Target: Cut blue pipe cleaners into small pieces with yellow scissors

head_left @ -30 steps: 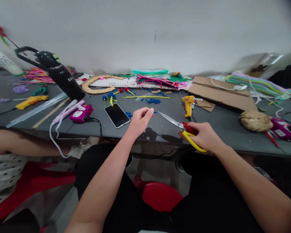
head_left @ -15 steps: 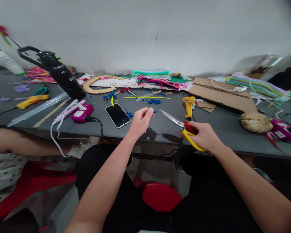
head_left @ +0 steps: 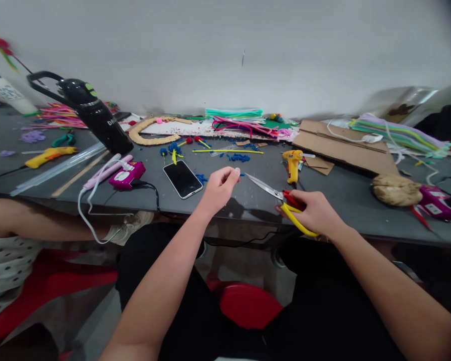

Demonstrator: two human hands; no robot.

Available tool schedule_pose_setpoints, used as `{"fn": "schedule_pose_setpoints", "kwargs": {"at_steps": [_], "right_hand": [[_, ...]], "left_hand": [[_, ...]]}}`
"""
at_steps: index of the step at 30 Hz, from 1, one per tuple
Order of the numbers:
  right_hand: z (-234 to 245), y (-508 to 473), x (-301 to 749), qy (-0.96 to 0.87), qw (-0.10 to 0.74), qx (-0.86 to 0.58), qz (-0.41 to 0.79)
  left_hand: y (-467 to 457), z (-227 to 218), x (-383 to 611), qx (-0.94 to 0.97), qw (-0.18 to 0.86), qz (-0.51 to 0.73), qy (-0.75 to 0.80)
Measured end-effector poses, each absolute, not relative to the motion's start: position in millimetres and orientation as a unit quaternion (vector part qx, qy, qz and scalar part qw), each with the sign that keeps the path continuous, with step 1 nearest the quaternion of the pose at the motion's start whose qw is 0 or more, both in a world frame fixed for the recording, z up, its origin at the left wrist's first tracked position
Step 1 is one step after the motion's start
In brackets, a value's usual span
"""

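Observation:
My right hand [head_left: 311, 213] is wrapped round the red and yellow handles of a pair of scissors [head_left: 265, 186]. The blades look nearly closed and point left, toward my other hand. In a pinch of thumb and forefinger, my left hand [head_left: 222, 185] holds a short blue pipe cleaner [head_left: 242, 174], whose end sticks out just short of the blade tips. A phone [head_left: 183, 179] lies on the table to the left of that hand. Behind both hands are blue clippings [head_left: 239, 157] and a long yellow pipe cleaner [head_left: 228, 151].
A yellow glue gun [head_left: 293, 165] stands beyond the scissors, with cardboard [head_left: 338, 145] behind it. To the left are a black bottle [head_left: 103, 120] and a purple power adapter [head_left: 127, 175] with cables. Another person's leg [head_left: 52, 219] shows at far left.
The scissors and my right hand have shifted slightly left, so the blade tips are closer to my left hand. My left hand has moved very slightly right.

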State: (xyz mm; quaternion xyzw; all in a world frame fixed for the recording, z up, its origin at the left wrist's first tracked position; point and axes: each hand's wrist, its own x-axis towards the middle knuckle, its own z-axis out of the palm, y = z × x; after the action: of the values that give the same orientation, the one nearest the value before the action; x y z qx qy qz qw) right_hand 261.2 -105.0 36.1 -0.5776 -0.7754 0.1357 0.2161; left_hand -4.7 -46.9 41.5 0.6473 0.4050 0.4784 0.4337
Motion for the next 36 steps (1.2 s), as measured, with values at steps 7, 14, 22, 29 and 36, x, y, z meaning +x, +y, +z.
{"fn": "schedule_pose_setpoints", "kwargs": {"at_steps": [7,14,22,29,36], "right_hand": [[37.7,-105.2,260.8,-0.771,0.215,-0.584,0.134],[38.3,-105.5,259.5,-0.771,0.210,-0.585,0.136],[37.3,-105.4,260.8,-0.771,0.210,-0.585,0.140],[35.8,-104.9,262.0,-0.774,0.209,-0.581,0.138],[35.5,-103.8,262.9,-0.781,0.205,-0.575,0.130]], "left_hand": [[-46.9,40.6,-5.5,0.656,0.429,0.471,0.404],[-48.0,42.5,-4.2,0.657,0.426,0.471,0.406],[-49.8,44.3,-5.3,0.660,0.426,0.463,0.411],[-49.6,45.0,-4.7,0.663,0.422,0.461,0.413],[-49.3,44.4,-4.8,0.664,0.423,0.458,0.413]]}}
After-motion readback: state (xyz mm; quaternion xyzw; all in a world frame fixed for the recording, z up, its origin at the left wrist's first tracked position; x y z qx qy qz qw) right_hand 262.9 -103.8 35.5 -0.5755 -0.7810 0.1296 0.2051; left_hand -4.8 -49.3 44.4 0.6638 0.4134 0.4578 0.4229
